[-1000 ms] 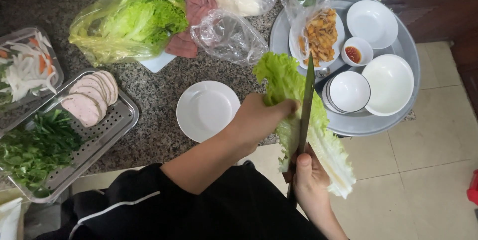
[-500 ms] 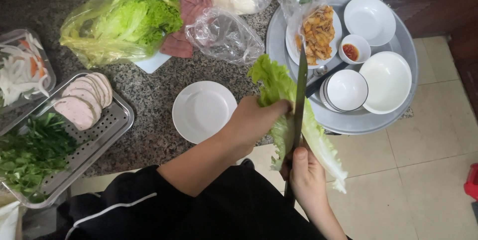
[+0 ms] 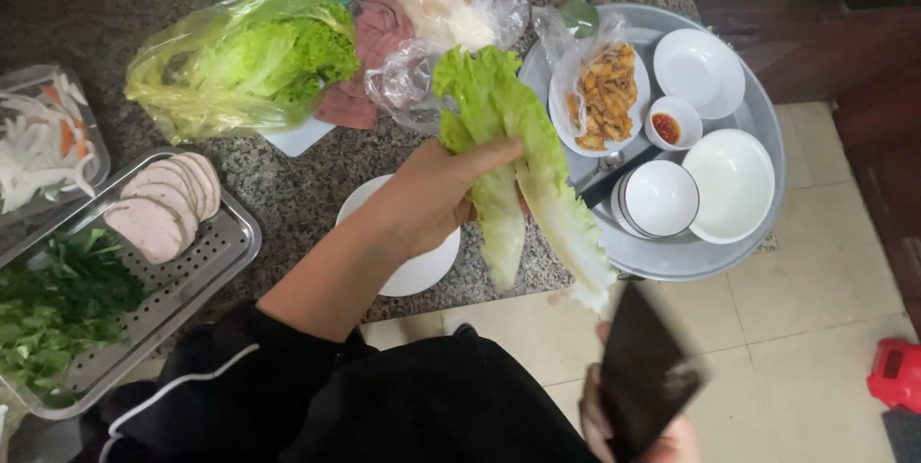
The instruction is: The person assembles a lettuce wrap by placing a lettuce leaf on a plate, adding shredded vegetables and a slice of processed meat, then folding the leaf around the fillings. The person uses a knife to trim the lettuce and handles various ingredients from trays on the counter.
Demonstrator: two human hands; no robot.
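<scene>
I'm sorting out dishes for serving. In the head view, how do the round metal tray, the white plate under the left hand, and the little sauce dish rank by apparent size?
Largest to smallest:
1. Round metal tray
2. White plate, partly hidden by the left hand, so its full extent is unsure
3. Sauce dish

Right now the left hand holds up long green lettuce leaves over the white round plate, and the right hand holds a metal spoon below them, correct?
Not quite. In the head view the right hand holds a dark-bladed knife, not a spoon. The left hand does hold the long green lettuce leaves over the white round plate.
</scene>
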